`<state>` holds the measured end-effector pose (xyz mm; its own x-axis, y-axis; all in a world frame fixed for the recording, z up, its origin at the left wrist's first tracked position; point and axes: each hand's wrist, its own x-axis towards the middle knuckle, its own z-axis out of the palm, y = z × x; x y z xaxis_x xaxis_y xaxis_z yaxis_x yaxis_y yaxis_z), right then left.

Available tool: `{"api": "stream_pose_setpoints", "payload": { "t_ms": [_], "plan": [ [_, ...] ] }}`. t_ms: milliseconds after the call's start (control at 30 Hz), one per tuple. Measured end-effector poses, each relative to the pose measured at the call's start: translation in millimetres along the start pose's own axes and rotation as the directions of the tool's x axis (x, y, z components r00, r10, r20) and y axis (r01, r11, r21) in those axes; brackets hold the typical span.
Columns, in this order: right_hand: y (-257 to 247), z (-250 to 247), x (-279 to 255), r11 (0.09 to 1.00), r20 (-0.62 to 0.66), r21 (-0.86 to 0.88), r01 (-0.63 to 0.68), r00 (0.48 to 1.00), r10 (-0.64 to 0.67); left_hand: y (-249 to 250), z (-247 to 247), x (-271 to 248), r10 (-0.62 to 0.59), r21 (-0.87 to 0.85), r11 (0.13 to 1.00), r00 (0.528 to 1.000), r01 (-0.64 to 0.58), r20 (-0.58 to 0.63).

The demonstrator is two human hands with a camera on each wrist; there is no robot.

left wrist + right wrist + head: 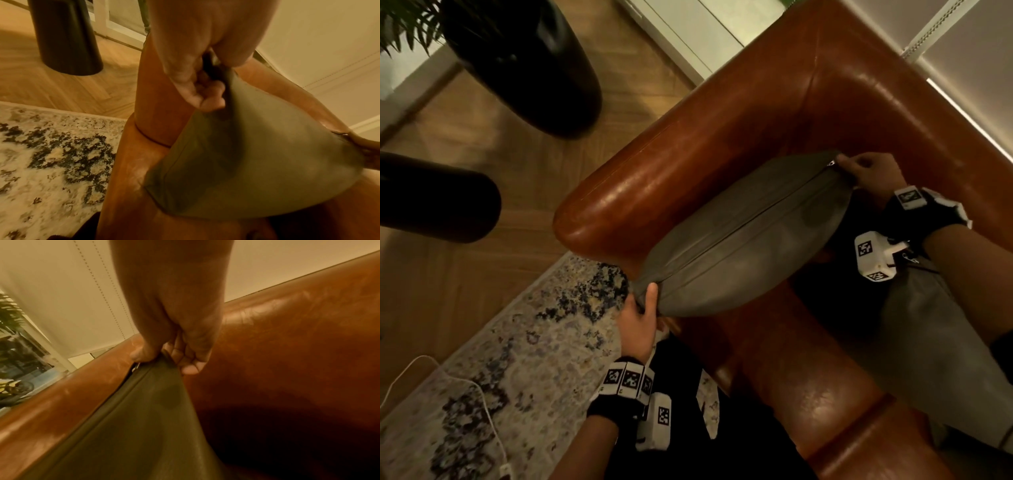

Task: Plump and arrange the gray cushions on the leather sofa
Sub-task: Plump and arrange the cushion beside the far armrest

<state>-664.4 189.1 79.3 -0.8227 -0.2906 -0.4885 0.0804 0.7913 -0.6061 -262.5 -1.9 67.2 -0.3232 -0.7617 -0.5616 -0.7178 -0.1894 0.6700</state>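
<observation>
Pinching opposite top corners, left hand (637, 318) and right hand (869, 173) hold cushion (739, 236) over sofa (722, 137); looks light, soft, floppy — corners seem the surest hold.

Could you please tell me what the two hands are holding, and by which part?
Both hold one plump gray fabric cushion by opposite top corners: left hand at one, right hand at the zipper end.

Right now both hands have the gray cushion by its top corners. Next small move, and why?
Probably lower it to stand in the armrest corner. The left hand and right hand each pinch a top corner of the gray cushion, zipper edge up, beside the sofa armrest. A second cushion lies to the right.
</observation>
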Motion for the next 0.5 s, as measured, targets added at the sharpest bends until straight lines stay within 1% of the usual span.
{"api": "stream_pose_setpoints", "payload": {
  "t_ms": [67,133,233,267,300,333,367,400,433,467,500],
  "plan": [
    [-2,-6,-2,0.998,0.014,0.069,0.006,1.000,-0.007,2,-5,-2,0.002,-0.006,1.000,1.000,-0.002,0.030],
    [-4,-10,0,0.993,-0.023,0.113,0.019,1.000,-0.016,6,-8,1,0.011,-0.020,1.000,0.998,-0.010,0.065],
    [-6,-4,4,0.996,-0.067,0.085,0.019,0.998,-0.013,-1,-6,16,0.020,0.016,1.000,0.998,-0.021,0.066],
    [-7,-2,4,0.999,-0.077,0.043,0.022,0.997,-0.019,-3,-4,20,0.021,0.047,0.999,0.999,-0.023,0.041],
    [-9,0,6,0.999,-0.088,-0.001,0.038,0.995,-0.038,-2,-1,23,0.057,0.094,0.994,0.998,-0.054,-0.032],
    [-10,0,6,0.998,-0.097,-0.039,0.051,0.994,-0.055,2,3,21,0.145,0.176,0.977,0.979,-0.119,-0.146],
    [-12,0,7,0.995,-0.099,-0.071,0.065,0.992,-0.072,11,9,17,0.266,0.271,0.942,0.933,-0.198,-0.243],
    [-12,0,8,0.991,-0.094,-0.108,0.077,0.992,-0.087,29,20,8,0.400,0.359,0.887,0.869,-0.289,-0.290],
    [-13,-1,8,0.985,-0.085,-0.149,0.088,0.991,-0.101,48,37,-1,0.501,0.393,0.835,0.827,-0.385,-0.255],
    [-13,-2,8,0.979,-0.078,-0.183,0.091,0.991,-0.106,65,57,-10,0.566,0.379,0.790,0.811,-0.482,-0.148],
    [-13,-2,9,0.974,-0.074,-0.205,0.094,0.991,-0.111,85,80,-20,0.594,0.358,0.751,0.804,-0.555,0.001]
  ]
}}
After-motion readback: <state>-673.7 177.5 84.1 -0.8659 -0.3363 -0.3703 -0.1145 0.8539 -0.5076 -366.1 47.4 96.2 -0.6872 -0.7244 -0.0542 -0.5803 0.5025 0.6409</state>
